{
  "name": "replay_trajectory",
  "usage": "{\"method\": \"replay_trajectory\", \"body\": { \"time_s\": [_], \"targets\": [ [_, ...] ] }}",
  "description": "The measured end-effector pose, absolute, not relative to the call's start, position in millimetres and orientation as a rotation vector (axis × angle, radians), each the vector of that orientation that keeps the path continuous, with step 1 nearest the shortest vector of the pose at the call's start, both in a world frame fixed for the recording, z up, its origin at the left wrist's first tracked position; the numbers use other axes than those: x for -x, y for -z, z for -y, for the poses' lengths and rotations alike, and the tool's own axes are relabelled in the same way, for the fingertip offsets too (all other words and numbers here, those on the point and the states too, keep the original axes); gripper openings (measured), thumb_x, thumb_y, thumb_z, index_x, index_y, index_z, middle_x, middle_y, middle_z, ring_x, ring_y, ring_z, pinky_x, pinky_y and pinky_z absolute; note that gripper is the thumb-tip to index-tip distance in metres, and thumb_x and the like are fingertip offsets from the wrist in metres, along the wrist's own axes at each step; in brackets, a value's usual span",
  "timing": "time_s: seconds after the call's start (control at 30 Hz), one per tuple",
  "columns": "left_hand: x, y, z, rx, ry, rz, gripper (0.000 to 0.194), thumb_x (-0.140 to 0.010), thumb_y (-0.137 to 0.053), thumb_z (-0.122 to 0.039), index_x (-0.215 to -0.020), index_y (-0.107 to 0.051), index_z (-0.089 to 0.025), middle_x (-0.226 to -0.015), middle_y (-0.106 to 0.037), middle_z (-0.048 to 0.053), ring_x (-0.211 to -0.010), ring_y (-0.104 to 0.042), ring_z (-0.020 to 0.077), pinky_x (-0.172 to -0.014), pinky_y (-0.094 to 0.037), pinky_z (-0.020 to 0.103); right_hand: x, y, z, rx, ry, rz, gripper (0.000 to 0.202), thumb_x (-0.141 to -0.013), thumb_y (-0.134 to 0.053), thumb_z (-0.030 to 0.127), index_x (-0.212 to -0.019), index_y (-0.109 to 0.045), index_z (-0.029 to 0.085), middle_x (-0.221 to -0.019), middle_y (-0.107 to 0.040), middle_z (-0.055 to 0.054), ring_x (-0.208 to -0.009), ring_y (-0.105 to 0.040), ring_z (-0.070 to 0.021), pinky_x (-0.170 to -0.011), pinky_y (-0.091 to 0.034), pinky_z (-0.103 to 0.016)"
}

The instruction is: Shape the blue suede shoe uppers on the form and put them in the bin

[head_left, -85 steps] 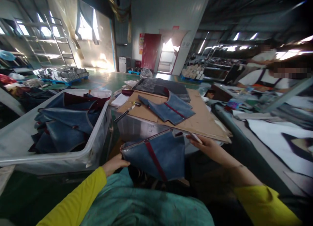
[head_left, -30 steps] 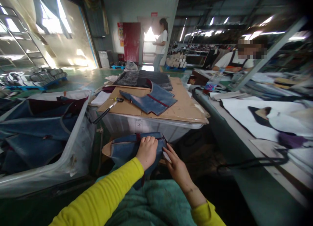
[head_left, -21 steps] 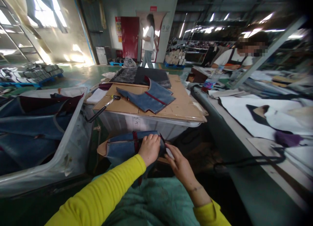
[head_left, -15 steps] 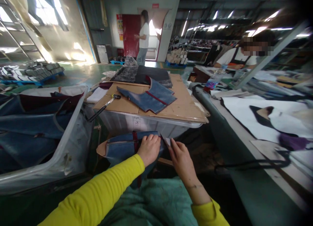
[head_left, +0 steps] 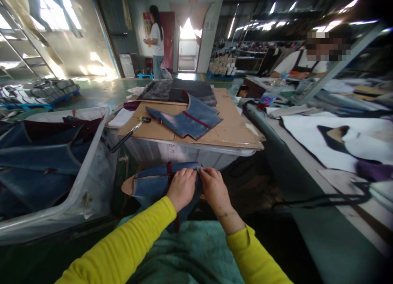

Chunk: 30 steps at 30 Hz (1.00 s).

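Observation:
A blue leather piece with a dark red strip lies in front of me, above my lap. My left hand is closed on its upper right part. Close beside it, my right hand pinches the right edge of the same piece, its fingertips almost touching the left ones. Whether anything else is between the right fingers is hidden. Beyond the hands, another blue leather piece with a red strip lies on cardboard, and a hammer rests at the cardboard's left side.
A grey bin of blue leather pieces stands on the left. At the right is a long table with white and dark material and a bottle. One person stands near the doorway; another is at the right behind the table.
My right hand has moved left and in against the piece, beside my left hand. The standing person at the back has moved left.

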<state>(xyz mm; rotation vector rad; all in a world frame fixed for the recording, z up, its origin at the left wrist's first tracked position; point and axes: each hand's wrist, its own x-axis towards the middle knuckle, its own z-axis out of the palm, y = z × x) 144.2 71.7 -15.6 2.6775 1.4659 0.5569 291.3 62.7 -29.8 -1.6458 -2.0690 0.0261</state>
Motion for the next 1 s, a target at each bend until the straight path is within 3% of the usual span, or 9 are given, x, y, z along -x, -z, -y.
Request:
{"method": "replay_trajectory", "body": {
  "time_s": [0.43, 0.7, 1.0],
  "targets": [
    [-96.7, 6.0, -55.1, -2.676, -0.528, -1.618, 0.030, -0.092, -0.039, -0.019, -0.118, -0.054, -0.017, -0.103, -0.059, 0.008, -0.100, -0.050, 0.0229, -0.087, -0.040, 0.040, -236.0, 29.3, -48.2, 1.555, -0.110, 2.079, 0.039, -0.089, -0.037, 0.013, -0.124, -0.053, 0.022, -0.106, -0.056, -0.012, -0.097, -0.048, -0.0243, -0.079, -0.050, -0.037],
    [-62.6, 10.8, -40.2, -2.627, -0.565, -1.746, 0.033, -0.091, -0.040, -0.019, -0.122, -0.051, -0.018, -0.118, -0.057, 0.008, -0.110, -0.048, 0.0239, -0.094, -0.039, 0.041, -216.4, 19.4, -51.7, 1.469, -0.182, 2.152, 0.033, -0.088, -0.045, 0.017, -0.118, -0.056, 0.020, -0.102, -0.058, -0.011, -0.093, -0.052, -0.0231, -0.080, -0.050, -0.037],
    [-42.4, 23.4, -20.2, -2.670, -0.596, -1.716, 0.043, -0.092, -0.036, -0.019, -0.134, -0.041, -0.013, -0.139, -0.045, 0.011, -0.131, -0.035, 0.0236, -0.105, -0.034, 0.041, -238.7, 18.7, -61.6, 1.237, -0.420, 2.215, 0.032, -0.089, -0.044, 0.020, -0.118, -0.058, 0.022, -0.107, -0.059, -0.009, -0.098, -0.056, -0.0192, -0.087, -0.049, -0.035]
  ]
}}
